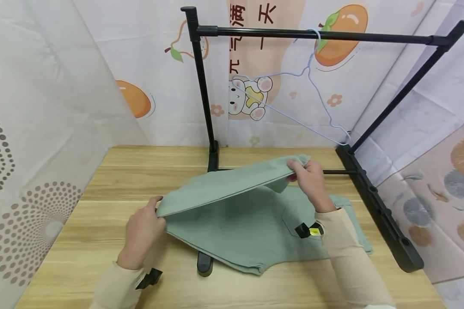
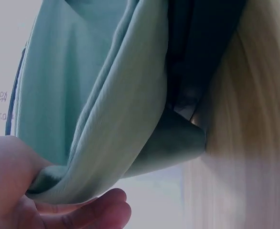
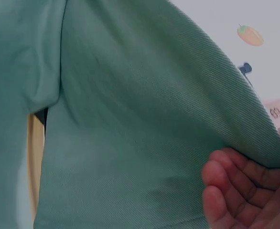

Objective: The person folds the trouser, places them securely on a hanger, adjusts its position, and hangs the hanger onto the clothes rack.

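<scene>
One sage-green twill garment [image 1: 239,223], its upper layer raised between my hands

It lies on the tabletop [image 1: 108,193], from the middle toward the right edge. I take it for trousers or shorts; the folds don't let me tell which. My left hand [image 1: 145,225] pinches the upper layer at its left end, and my right hand [image 1: 309,180] grips the same layer near its far corner, fingers curled on the cloth. Held from both ends, that layer stretches fairly straight and stands clear of the lower one, I judge to part the two. The lower layer rests flat, a stitched patch pocket [image 1: 294,214] showing toward the right.

Under the cloth runs the left foot [image 1: 205,264] of a black garment rack [image 1: 263,33]; only its ends show. The rack's other foot stands along the tabletop's right edge, so the garment is probably across the left one simply for want of room. A pale blue wire hanger [image 1: 308,68] hangs from the crossbar, above the tabletop's rear edge and apart from the cloth.

My right sleeve [image 1: 344,253] covers part of the garment's right end. From the left wrist, a fold hides where my thumb presses; from the right wrist, the hand is cropped by the frame. The tabletop's near edge is cut off, and the print on the curtain [image 1: 170,133] behind is only partly readable.
</scene>
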Demonstrator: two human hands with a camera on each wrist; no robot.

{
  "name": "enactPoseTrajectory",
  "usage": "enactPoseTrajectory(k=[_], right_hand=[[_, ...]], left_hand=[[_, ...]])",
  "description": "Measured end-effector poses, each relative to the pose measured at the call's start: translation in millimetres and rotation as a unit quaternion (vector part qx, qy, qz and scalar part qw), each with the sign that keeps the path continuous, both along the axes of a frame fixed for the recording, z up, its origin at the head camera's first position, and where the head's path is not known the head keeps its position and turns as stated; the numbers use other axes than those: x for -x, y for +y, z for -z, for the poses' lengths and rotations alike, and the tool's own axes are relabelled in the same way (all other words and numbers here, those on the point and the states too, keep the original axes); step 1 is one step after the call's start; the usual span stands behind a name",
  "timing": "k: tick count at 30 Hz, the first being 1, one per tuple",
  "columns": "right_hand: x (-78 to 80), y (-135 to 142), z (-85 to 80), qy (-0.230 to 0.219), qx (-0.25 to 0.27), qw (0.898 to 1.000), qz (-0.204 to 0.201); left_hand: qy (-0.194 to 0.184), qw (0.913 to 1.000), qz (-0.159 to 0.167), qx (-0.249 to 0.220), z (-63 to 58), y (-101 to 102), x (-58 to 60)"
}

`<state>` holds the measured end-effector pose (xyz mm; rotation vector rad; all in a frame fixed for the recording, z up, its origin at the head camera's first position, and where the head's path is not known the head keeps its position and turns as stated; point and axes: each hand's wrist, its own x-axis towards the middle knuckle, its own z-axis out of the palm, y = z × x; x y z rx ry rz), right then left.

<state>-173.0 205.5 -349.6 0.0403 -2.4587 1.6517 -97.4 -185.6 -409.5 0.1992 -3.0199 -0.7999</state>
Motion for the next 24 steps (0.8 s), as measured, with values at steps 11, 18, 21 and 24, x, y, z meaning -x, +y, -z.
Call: enactPoseTrajectory(k=[11, 18, 21, 24], right_hand=[[-8.5, 50, -1.0, -0.021, 0.013, 0.998, 0.057], [-16.1, 81, -1.8, -0.037, -0.020, 0.996, 0.077], [-20.7, 93, 0.0, -0.034, -0.026, 0.996, 0.084], [-28.5, 104, 4.7, -0.024, -0.030, 0.995, 0.096]], left_hand=[[0.001, 0.9997, 0.026, 0.003, 12.2, 25, 3.0], [-0.011, 0.9989, 0.042, 0.020, 19.0, 36, 5.3], [-0.007, 0.9983, 0.050, 0.027, 19.8, 41, 5.6], [0.012, 0.9971, 0.063, 0.040, 19.7, 46, 5.6]])
